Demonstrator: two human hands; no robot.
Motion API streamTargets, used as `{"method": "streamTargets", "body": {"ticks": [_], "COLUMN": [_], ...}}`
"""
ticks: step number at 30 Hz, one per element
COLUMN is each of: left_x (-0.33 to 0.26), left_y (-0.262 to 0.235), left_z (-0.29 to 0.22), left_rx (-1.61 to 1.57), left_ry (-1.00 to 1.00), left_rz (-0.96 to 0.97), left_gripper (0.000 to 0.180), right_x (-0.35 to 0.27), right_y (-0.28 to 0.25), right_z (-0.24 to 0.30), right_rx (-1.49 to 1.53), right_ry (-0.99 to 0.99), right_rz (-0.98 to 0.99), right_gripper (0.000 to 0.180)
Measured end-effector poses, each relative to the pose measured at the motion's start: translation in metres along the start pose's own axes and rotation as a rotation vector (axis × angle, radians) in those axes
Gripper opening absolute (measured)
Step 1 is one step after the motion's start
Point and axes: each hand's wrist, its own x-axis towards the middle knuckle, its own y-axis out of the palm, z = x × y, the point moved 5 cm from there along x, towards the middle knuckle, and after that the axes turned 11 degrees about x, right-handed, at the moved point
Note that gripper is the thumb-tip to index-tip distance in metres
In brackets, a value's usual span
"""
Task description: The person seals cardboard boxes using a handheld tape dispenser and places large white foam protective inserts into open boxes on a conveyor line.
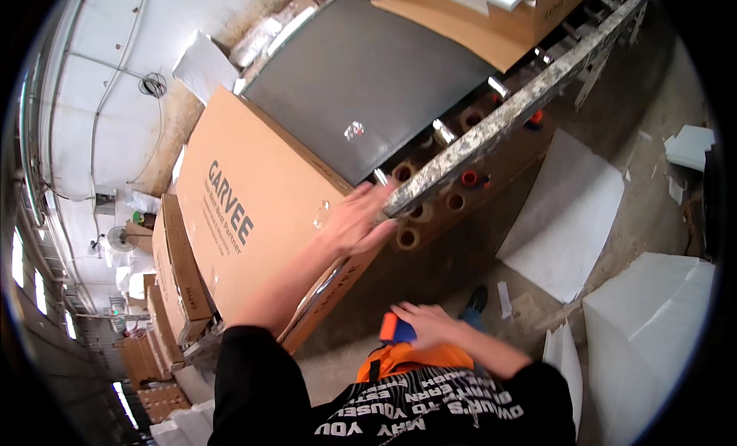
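Warehouse floor and stacked cartons fill the tilted frame, with white foam sheets (568, 216) lying at the right. Your left hand (357, 219) reaches to the centre of the frame, fingers spread open and resting on the corner of the big brown carton (246, 223), just beside the paint-flecked table edge (507, 112). Your right hand (430, 323), low at centre, is closed around a blue and orange tool (393, 328) held against your waist, above the orange pouch (407, 360).
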Motion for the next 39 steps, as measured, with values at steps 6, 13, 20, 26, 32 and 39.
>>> {"method": "streamTargets", "body": {"ticks": [6,13,20,26,32,39], "left_x": [0.031,-0.120,-0.556,-0.619,-0.597,-0.341], "left_y": [0.011,-0.029,0.000,0.108,0.123,0.082], "left_z": [0.065,0.095,0.138,0.066,0.059,-0.001], "left_rx": [0.360,0.379,0.220,-1.607,-1.619,-1.534], "left_ry": [-0.380,-0.338,-1.478,-1.232,-1.034,-0.856], "left_rz": [0.808,-0.388,-0.335,-1.031,-1.153,-1.644], "left_gripper": [0.068,0.037,0.073,0.075,0.071,0.067], "right_x": [-0.138,-0.080,0.097,0.135,0.142,0.264], "right_y": [0.035,-0.013,-0.058,-0.042,-0.071,-0.322], "right_z": [-0.037,0.060,0.067,0.073,0.095,0.048], "right_rx": [0.557,1.197,1.152,1.317,1.333,1.228], "right_ry": [0.243,-0.597,-0.667,-0.624,-0.581,-0.484], "right_rz": [-0.775,-1.274,-1.241,-1.200,-1.211,-0.804], "right_gripper": [0.092,0.084,0.067,0.084,0.091,0.064]}}
